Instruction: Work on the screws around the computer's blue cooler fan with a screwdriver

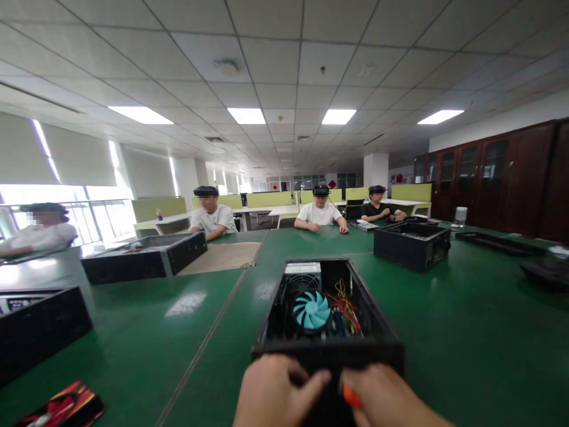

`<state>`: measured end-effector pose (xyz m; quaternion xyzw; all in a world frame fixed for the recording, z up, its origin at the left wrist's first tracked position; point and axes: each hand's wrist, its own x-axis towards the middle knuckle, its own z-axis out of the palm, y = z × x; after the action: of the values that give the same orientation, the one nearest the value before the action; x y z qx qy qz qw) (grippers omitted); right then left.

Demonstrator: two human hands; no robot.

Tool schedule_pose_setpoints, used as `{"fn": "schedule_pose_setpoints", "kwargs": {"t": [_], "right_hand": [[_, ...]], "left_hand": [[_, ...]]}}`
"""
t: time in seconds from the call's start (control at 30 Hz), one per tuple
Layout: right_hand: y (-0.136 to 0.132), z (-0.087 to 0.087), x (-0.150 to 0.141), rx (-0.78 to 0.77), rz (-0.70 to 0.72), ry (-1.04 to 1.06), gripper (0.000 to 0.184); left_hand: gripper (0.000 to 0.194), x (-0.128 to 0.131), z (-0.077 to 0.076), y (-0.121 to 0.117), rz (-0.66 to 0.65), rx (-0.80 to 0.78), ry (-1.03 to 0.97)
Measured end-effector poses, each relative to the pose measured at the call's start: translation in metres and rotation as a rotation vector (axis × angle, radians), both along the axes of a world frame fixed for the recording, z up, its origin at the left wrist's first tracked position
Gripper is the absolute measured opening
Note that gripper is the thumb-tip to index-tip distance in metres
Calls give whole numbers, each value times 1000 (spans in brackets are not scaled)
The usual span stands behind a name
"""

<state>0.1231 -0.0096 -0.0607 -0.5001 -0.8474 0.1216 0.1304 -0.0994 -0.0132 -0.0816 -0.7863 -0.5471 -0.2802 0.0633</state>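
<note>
An open black computer case (pixel 329 356) lies on the green table straight ahead of me. Inside it are a cooler fan with light blue blades (pixel 312 310), a silver power supply (pixel 303 270) and red and yellow wires (pixel 344 296). My left hand (pixel 273 391) is at the case's near side, fingers curled and thumb pointing right; what its fingertips grip is hidden. Close beside it, my right hand (pixel 384 394) is closed around a bright orange object (pixel 351 396), blurred and mostly covered, so its kind does not show.
Other open black cases stand at far right (pixel 411 246), far left (pixel 146 255) and near left (pixel 40 332). A red and black graphics card (pixel 64 406) lies at the lower left. A brown sheet (pixel 226 258) covers part of the table (pixel 186 332). Several people sit around it.
</note>
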Motion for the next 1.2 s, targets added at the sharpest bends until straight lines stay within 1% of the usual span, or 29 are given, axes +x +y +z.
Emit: {"fn": "schedule_pose_setpoints", "kwargs": {"t": [0.03,0.07,0.1,0.13,0.17,0.2,0.23,0.27,0.37,0.43,0.47,0.53,0.67,0.8,0.93,1.2], "right_hand": [[26,3,-5,7,-44,-10,28],[49,4,-11,12,-92,-22,32],[66,2,-17,17,-122,-33,33],[79,-2,-23,23,-141,-45,32],[85,-8,-29,27,-151,-59,30],[87,-16,-34,32,-153,-74,29],[85,-25,-38,41,-151,-87,30],[81,-35,-42,55,-148,-99,33],[66,-60,-45,103,-153,-118,39],[60,-73,-41,109,-156,-120,36],[58,-78,-38,103,-158,-119,33],[58,-85,-33,83,-160,-112,31],[61,-90,-26,43,-166,-46,42],[62,-86,-23,-8,-131,-7,45],[62,-81,-19,-50,-124,13,44],[63,-79,-18,-52,-121,27,42]], "left_hand": [[38,6,9,30,59,-141,19],[40,13,15,57,101,-229,50],[43,19,17,79,101,-240,73],[51,23,15,96,100,-272,90],[61,26,10,107,107,-288,94],[68,26,2,112,101,-285,92],[72,23,-8,113,97,-282,88],[71,19,-20,110,92,-266,76],[56,-1,-52,96,76,-194,-12],[43,-13,-65,90,51,-168,-104],[38,-17,-69,89,31,-166,-154],[28,-19,-71,87,-4,-174,-242],[19,-9,-65,87,-57,-190,-344],[17,0,-64,85,-118,-219,-349],[16,0,-65,84,-128,-207,-367],[17,-2,-64,84,-137,-225,-402]]}}
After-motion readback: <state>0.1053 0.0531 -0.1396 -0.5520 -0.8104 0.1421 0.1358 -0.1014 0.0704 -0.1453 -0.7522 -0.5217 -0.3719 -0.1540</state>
